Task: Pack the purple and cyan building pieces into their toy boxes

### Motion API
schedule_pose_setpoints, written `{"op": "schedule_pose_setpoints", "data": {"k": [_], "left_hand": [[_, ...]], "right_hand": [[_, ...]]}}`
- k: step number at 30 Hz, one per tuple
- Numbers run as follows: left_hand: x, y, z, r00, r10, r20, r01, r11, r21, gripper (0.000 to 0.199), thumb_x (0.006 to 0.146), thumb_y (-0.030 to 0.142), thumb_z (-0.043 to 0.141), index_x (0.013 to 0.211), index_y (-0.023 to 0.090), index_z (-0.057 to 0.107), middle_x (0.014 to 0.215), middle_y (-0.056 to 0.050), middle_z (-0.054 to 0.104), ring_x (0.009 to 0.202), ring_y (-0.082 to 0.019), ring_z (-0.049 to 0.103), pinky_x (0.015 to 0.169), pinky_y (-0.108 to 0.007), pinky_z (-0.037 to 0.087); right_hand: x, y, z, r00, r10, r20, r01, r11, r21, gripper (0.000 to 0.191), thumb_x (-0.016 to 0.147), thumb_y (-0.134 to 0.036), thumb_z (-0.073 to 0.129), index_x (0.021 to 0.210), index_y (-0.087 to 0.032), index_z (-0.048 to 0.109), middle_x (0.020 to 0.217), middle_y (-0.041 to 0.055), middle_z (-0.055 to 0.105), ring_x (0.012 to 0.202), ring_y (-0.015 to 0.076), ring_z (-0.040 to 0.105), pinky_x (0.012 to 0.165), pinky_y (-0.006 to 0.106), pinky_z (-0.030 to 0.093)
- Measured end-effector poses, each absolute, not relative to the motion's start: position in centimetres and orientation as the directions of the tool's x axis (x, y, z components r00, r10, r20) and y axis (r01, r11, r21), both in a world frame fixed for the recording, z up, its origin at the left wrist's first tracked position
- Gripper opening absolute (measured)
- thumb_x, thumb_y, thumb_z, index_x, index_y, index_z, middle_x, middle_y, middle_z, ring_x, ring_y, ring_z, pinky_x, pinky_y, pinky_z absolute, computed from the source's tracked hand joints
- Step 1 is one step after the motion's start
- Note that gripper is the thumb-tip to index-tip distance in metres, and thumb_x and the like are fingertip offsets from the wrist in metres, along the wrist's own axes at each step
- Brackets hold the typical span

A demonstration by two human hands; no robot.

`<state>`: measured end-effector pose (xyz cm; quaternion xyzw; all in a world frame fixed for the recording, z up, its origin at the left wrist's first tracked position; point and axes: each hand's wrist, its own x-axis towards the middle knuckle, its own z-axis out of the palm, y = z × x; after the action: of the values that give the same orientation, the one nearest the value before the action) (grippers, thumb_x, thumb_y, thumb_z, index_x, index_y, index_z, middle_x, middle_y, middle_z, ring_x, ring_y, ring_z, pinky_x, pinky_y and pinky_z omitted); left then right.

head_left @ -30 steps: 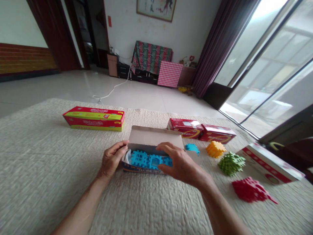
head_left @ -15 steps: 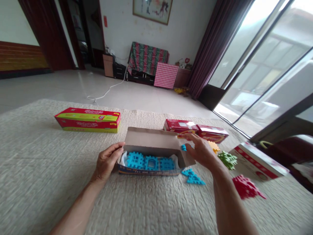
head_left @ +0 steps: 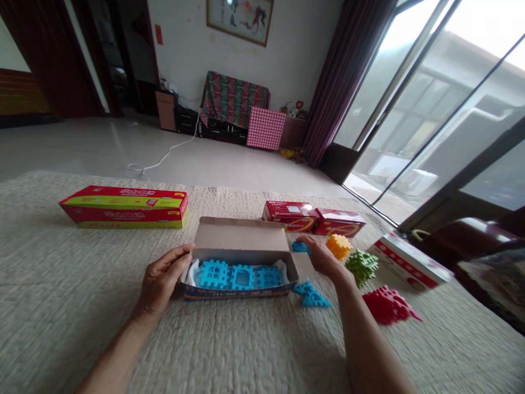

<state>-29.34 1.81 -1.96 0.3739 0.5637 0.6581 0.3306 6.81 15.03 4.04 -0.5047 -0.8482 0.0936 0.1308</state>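
Observation:
An open cardboard box holds several blue interlocking pieces lying in a row on thin white wrapping. At the box's left end, my left hand has its thumb and fingers closed on the box edge. My right hand is beyond the box's right side flap, its fingers at a blue piece; whether it grips the piece is hard to make out. Other blue pieces lie on the covering just right of the box.
A long red and yellow-green box lies at the left. Two red boxes sit behind the open box. Orange, green and red pieces lie to the right, near a white-and-red box.
My right hand has come down onto the blue piece beyond the flap. The whole view has shifted, so things appear further left. My left hand remains at the box's left end.

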Motion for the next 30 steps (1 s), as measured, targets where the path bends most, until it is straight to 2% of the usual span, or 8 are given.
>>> {"op": "schedule_pose_setpoints", "data": {"k": [6, 10, 12, 14, 17, 20, 25, 30], "left_hand": [[-29.2, 1.8, -1.8, -0.505, 0.854, 0.124, 0.006, -0.140, 0.990, 0.044, 0.068, 0.046, 0.073, 0.101, 0.018, 0.073, 0.098, -0.005, 0.073, 0.088, -0.020, 0.065, 0.076, -0.025, 0.050], [-29.2, 1.8, -1.8, -0.496, 0.861, 0.114, -0.003, -0.133, 0.991, 0.044, 0.070, 0.045, 0.072, 0.103, 0.018, 0.072, 0.098, -0.005, 0.073, 0.086, -0.020, 0.065, 0.074, -0.025, 0.050], [-29.2, 1.7, -1.7, -0.495, 0.861, 0.119, 0.005, -0.134, 0.991, 0.043, 0.070, 0.045, 0.072, 0.103, 0.018, 0.072, 0.099, -0.005, 0.073, 0.088, -0.020, 0.065, 0.075, -0.025, 0.049], [-29.2, 1.7, -1.6, -0.496, 0.858, 0.129, 0.025, -0.135, 0.991, 0.043, 0.069, 0.046, 0.072, 0.102, 0.018, 0.073, 0.100, -0.005, 0.073, 0.090, -0.021, 0.065, 0.077, -0.025, 0.049], [-29.2, 1.7, -1.5, -0.506, 0.850, 0.146, 0.049, -0.140, 0.989, 0.043, 0.069, 0.047, 0.072, 0.101, 0.018, 0.073, 0.100, -0.005, 0.073, 0.093, -0.022, 0.064, 0.080, -0.026, 0.049], [-29.2, 1.7, -1.5, -0.506, 0.852, 0.137, 0.032, -0.140, 0.990, 0.044, 0.068, 0.047, 0.072, 0.101, 0.018, 0.073, 0.100, -0.005, 0.073, 0.090, -0.021, 0.065, 0.078, -0.026, 0.049], [-29.3, 1.7, -1.7, -0.497, 0.860, 0.120, 0.019, -0.127, 0.992, 0.045, 0.068, 0.047, 0.073, 0.103, 0.018, 0.073, 0.099, -0.005, 0.073, 0.084, -0.020, 0.065, 0.073, -0.025, 0.049], [-29.3, 1.8, -1.8, -0.499, 0.859, 0.116, 0.002, -0.133, 0.991, 0.047, 0.067, 0.046, 0.073, 0.104, 0.018, 0.073, 0.097, -0.005, 0.073, 0.080, -0.019, 0.065, 0.071, -0.025, 0.050]], "right_hand": [[7.9, 15.6, 4.0, -0.389, 0.908, 0.154, 0.874, 0.417, -0.252, 0.039, 0.071, -0.014, 0.058, 0.110, -0.017, 0.063, 0.107, 0.0124, 0.068, 0.098, 0.0247, 0.065, 0.086, 0.036, 0.050], [8.2, 14.9, 6.3, -0.347, 0.901, 0.260, 0.894, 0.401, -0.199, 0.046, 0.071, -0.021, 0.061, 0.117, -0.015, 0.060, 0.108, 0.0137, 0.067, 0.095, 0.0259, 0.065, 0.084, 0.038, 0.050], [7.5, 13.5, 8.2, -0.363, 0.879, 0.309, 0.870, 0.439, -0.226, 0.044, 0.073, -0.028, 0.063, 0.116, -0.018, 0.060, 0.107, 0.0111, 0.067, 0.092, 0.0247, 0.065, 0.082, 0.038, 0.051], [6.1, 11.6, 10.0, -0.458, 0.829, 0.320, 0.792, 0.545, -0.276, 0.044, 0.074, -0.030, 0.063, 0.117, -0.023, 0.059, 0.107, 0.0069, 0.067, 0.093, 0.0219, 0.065, 0.081, 0.035, 0.051], [3.6, 8.9, 11.4, -0.629, 0.735, 0.253, 0.658, 0.677, -0.330, 0.043, 0.074, -0.027, 0.063, 0.117, -0.027, 0.059, 0.110, 0.0018, 0.067, 0.094, 0.0183, 0.064, 0.082, 0.031, 0.050], [1.6, 7.7, 11.2, -0.727, 0.672, 0.139, 0.599, 0.720, -0.350, 0.044, 0.073, -0.025, 0.063, 0.116, -0.027, 0.059, 0.108, 0.0008, 0.068, 0.091, 0.0165, 0.064, 0.080, 0.028, 0.050], [1.0, 8.0, 10.3, -0.699, 0.711, 0.076, 0.653, 0.679, -0.335, 0.045, 0.072, -0.021, 0.061, 0.116, -0.025, 0.058, 0.111, 0.0031, 0.066, 0.091, 0.0169, 0.063, 0.081, 0.028, 0.048], [1.3, 7.8, 10.7, -0.706, 0.701, 0.100, 0.639, 0.692, -0.335, 0.047, 0.070, -0.021, 0.061, 0.117, -0.024, 0.057, 0.111, 0.0034, 0.066, 0.093, 0.0170, 0.062, 0.081, 0.027, 0.048]]}}
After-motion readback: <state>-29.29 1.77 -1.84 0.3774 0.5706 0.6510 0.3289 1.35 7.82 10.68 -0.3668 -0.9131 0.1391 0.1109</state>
